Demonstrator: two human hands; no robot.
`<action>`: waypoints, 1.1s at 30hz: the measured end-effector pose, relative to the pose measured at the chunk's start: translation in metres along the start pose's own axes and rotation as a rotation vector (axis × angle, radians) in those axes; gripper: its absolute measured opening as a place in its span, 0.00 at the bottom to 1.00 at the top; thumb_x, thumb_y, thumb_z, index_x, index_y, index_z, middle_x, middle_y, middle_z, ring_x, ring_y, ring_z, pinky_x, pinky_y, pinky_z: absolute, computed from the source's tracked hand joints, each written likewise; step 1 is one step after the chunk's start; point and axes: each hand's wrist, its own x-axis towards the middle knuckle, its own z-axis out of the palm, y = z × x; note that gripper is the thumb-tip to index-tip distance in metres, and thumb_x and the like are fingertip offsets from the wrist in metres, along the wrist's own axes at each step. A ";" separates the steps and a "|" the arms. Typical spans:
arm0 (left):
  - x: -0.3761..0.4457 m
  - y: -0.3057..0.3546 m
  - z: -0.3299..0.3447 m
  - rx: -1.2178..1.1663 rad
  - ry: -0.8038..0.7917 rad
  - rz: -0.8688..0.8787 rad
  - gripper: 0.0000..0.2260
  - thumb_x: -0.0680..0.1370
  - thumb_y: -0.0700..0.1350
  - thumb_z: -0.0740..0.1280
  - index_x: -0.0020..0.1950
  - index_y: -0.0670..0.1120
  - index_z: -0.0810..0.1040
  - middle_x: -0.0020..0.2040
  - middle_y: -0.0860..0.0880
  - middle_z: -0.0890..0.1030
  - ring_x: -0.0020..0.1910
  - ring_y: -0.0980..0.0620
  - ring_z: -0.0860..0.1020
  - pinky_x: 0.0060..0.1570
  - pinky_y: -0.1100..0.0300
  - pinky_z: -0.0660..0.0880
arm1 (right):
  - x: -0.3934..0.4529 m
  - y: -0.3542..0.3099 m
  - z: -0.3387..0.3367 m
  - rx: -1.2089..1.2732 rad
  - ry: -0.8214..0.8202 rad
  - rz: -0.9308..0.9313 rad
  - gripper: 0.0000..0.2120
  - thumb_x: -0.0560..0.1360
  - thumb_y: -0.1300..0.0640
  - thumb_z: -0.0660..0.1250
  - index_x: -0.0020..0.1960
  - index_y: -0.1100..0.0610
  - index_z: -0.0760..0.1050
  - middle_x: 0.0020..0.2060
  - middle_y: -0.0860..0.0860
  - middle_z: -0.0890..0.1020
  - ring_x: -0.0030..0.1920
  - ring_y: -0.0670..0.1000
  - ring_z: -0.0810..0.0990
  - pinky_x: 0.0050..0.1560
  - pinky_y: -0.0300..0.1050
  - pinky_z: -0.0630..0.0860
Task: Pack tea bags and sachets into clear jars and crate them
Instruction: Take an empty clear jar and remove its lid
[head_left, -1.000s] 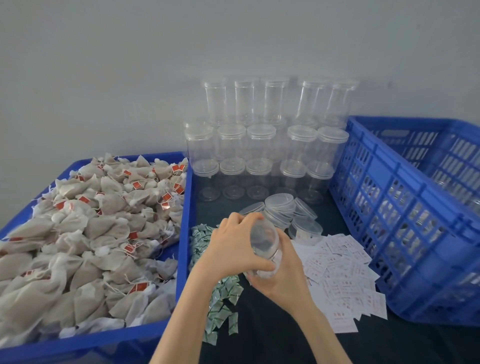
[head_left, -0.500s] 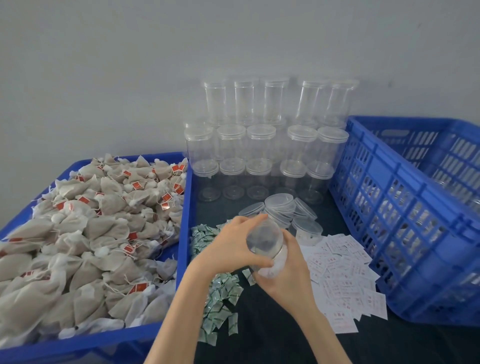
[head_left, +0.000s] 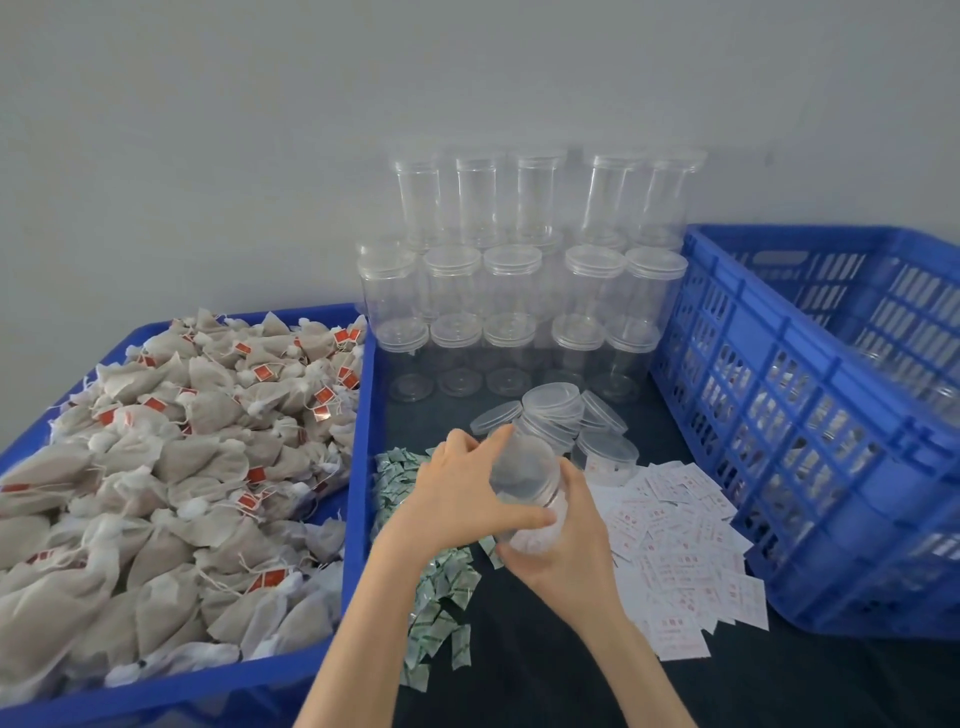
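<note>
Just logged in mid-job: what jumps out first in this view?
Both hands, left hand and right hand, grip one clear jar at centre. Left, a blue tray heaped with tea bags; behind, stacked empty jars; right, a blue crate.

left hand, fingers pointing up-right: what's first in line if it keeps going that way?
Likely the loose lids just beyond the jar that the left hand grips; depth is unclear from one view.
</note>
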 end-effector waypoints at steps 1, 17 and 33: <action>0.000 0.002 0.005 0.007 0.018 -0.028 0.47 0.64 0.72 0.67 0.77 0.61 0.50 0.57 0.53 0.63 0.60 0.52 0.63 0.63 0.55 0.64 | 0.001 -0.001 0.002 -0.005 0.007 0.006 0.41 0.61 0.45 0.78 0.67 0.33 0.60 0.60 0.33 0.75 0.60 0.39 0.76 0.55 0.41 0.78; 0.001 -0.002 -0.001 -0.118 -0.022 0.016 0.41 0.61 0.60 0.76 0.70 0.63 0.60 0.59 0.54 0.68 0.57 0.54 0.72 0.54 0.60 0.71 | -0.002 -0.002 0.002 0.003 -0.042 0.044 0.41 0.61 0.47 0.78 0.68 0.36 0.62 0.61 0.34 0.75 0.61 0.39 0.76 0.59 0.45 0.78; 0.014 0.036 0.030 -0.180 0.364 -0.238 0.41 0.71 0.68 0.61 0.77 0.49 0.54 0.65 0.48 0.65 0.67 0.47 0.66 0.64 0.53 0.64 | 0.004 -0.006 0.001 -0.126 0.134 0.027 0.43 0.65 0.49 0.81 0.74 0.51 0.64 0.63 0.37 0.69 0.65 0.40 0.69 0.66 0.41 0.67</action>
